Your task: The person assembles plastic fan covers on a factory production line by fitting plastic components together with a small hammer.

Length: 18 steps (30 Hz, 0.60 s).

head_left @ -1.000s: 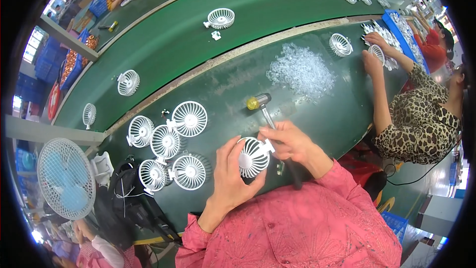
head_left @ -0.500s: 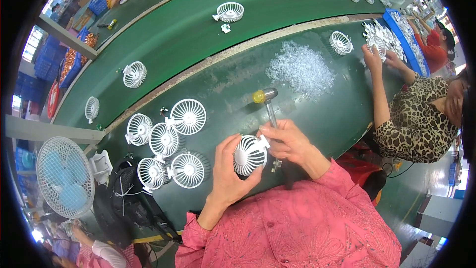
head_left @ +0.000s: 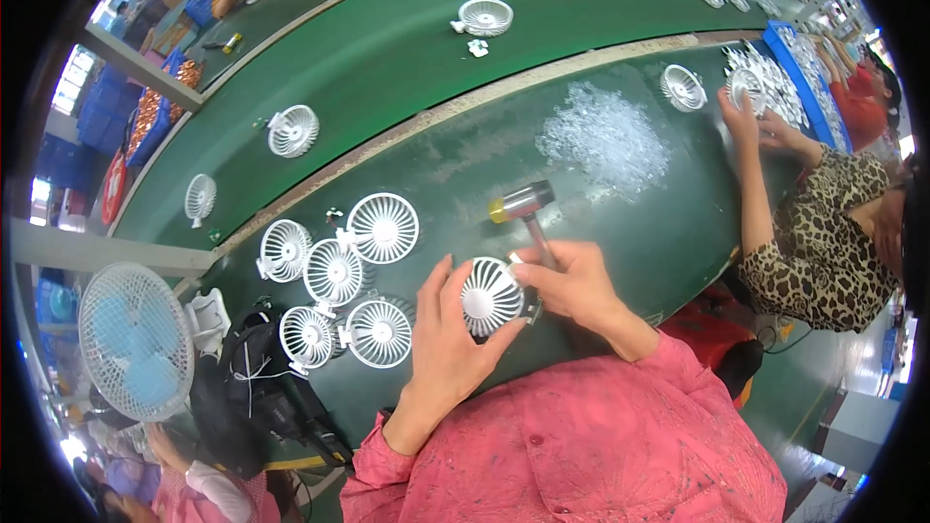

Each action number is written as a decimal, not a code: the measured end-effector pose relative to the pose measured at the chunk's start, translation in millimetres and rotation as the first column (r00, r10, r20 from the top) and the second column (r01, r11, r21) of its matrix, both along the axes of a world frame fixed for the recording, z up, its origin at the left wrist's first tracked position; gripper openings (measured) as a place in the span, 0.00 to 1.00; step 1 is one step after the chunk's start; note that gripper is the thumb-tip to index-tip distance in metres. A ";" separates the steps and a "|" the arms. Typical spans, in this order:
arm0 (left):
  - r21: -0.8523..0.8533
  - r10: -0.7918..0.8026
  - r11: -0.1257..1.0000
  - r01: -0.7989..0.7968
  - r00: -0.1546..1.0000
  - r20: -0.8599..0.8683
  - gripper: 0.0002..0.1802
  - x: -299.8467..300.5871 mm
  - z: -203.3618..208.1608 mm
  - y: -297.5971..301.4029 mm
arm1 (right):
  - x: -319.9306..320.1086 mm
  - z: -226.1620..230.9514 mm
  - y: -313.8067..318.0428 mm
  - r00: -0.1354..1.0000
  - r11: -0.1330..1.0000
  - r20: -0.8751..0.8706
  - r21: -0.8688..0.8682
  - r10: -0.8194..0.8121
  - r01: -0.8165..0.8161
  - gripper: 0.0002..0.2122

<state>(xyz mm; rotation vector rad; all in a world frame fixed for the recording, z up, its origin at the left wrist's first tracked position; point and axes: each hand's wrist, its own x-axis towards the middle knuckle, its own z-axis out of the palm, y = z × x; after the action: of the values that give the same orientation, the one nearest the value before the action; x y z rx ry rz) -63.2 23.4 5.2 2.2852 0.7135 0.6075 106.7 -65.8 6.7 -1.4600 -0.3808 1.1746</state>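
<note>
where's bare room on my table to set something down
The table lies bare between the white fan cages and clear plastic pile, left of the hammer head; also right of the right hand, below the pile. Crowded at left: cages beside a black bag.

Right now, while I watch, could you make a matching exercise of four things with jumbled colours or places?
1. hammer
2. clear pieces
3. large fan's blades
4. round white cage

A. light blue
B. gripped by the left hand
C. heaped on the green table
D. yellow at one end

Pairs: 1-D, 2-C, 3-A, 4-B
</note>
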 end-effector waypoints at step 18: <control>0.671 0.356 0.705 -0.230 0.933 -0.053 0.19 57.7 -25.3 247.1 | 5.3 3.8 5.0 0.979 0.990 0.148 0.046 -0.138 0.132 0.06</control>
<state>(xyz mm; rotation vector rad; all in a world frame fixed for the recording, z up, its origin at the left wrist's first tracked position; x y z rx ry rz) -5.5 270.5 -20.1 2.9326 1.1082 0.9267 112.0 -60.8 10.5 -1.5239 -0.3983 0.9474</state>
